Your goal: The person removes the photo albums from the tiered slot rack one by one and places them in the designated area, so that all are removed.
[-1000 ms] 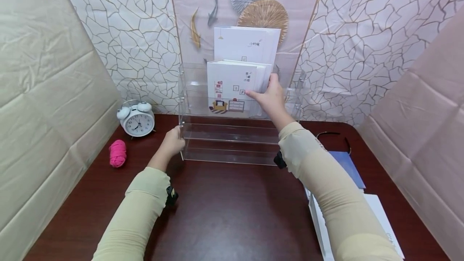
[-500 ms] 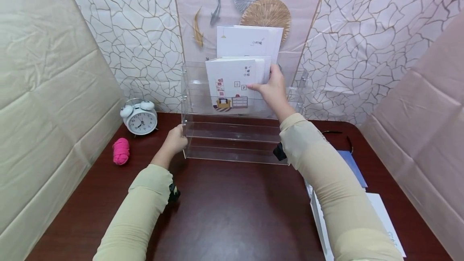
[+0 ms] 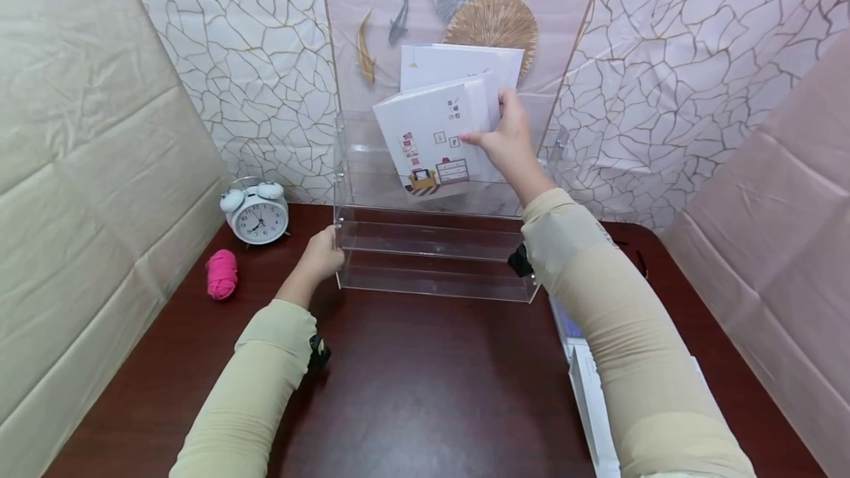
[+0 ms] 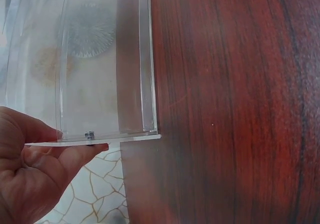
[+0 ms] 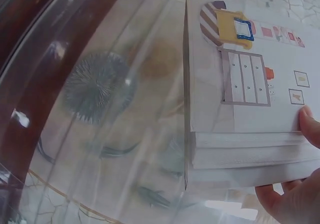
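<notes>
My right hand (image 3: 514, 142) grips a white book (image 3: 428, 120) by its right edge, thumb on the illustrated front and fingers behind. This book tilts in front of the upper part of a clear acrylic rack (image 3: 432, 282). In the right wrist view the book's cover (image 5: 250, 116) and page edges show, and the fingertips (image 5: 270, 196) curl round its back. A second white book (image 3: 425, 65) stands behind it, partly covered. My left hand (image 3: 322, 255) holds the rack's left side panel. In the left wrist view, thumb and fingers pinch that panel (image 4: 127, 137) from both faces.
A white alarm clock (image 3: 259, 220) and a pink yarn skein (image 3: 222, 274) are on the table (image 3: 425, 389) at left. More white books (image 3: 589, 397) lie at right, partly under my sleeve. A patterned wall cloth (image 3: 265, 57) hangs behind the rack.
My right hand has lifted the front book up and tilted it, its right side higher, covering more of the book behind. My left hand keeps its hold on the rack.
</notes>
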A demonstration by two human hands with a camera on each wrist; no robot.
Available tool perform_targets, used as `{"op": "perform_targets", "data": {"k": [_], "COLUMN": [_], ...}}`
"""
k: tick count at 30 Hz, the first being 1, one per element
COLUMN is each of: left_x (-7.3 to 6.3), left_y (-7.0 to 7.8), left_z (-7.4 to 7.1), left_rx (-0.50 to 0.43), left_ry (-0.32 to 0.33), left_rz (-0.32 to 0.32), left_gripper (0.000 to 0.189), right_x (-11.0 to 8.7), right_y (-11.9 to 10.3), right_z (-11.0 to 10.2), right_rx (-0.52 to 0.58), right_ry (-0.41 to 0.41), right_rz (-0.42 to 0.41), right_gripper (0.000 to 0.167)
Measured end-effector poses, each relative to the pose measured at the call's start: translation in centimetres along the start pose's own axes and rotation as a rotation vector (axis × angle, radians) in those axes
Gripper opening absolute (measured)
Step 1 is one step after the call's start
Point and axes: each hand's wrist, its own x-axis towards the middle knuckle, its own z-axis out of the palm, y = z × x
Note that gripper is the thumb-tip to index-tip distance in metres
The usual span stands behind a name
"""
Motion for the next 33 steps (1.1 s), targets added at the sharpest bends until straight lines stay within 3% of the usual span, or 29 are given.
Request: {"op": "perform_targets", "data": {"k": [13, 20, 24, 33], "left_x": [-0.2, -0.1, 0.0, 0.0], "left_y": [0.2, 0.2, 0.1, -0.1], "left_z": [0.0, -0.1, -0.2, 0.0], "left_rx": [0.008, 0.016, 0.024, 0.022], "left_ry": [-0.008, 0.014, 0.028, 0.023], "left_rz": [-0.007, 0.017, 0.022, 0.030], "left_gripper": [0.034, 0.028, 0.029, 0.029], "right_x": [0.3, 0.0, -0.4, -1.4], "right_y": [-0.3, 0.5, 1.1, 1.2], "right_z": [-2.4, -3.7, -4.3, -5.5], "right_rx": [0.139, 0.382, 0.465, 0.512], "right_ry": [0.070, 0.121, 0.145, 0.200], "right_rz": [0.042, 0.030, 0.049, 0.052], "right_gripper": [0.059, 0.056, 0.056, 0.051]}}
